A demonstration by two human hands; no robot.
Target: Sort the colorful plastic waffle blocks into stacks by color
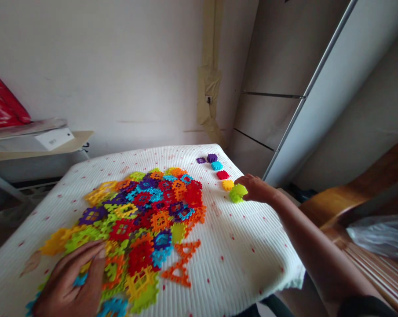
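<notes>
My right hand (256, 188), at the right side of the table, grips a lime-green plastic interlocking tile (239, 190) with toothed edges. More lime green shows just under that tile. Beyond it, a yellow tile (228, 185), a red one (223, 175), a light-blue one (217, 166) and a purple stack (212, 157) form a line. A single purple tile (200, 160) lies beside the stack. At the lower left, my left hand (71, 281) is over the near edge of a large mixed pile of tiles (142, 215). Its thumb and fingers close together; whatever is between the tips is unclear.
A white quilted cloth with red dots (215, 259) covers the table. Two orange triangular pieces (179, 273) lie near the pile. A shelf (76, 138) with a box and a red bag is at left; a cabinet (271, 105) and a wooden chair (344, 198) stand at right.
</notes>
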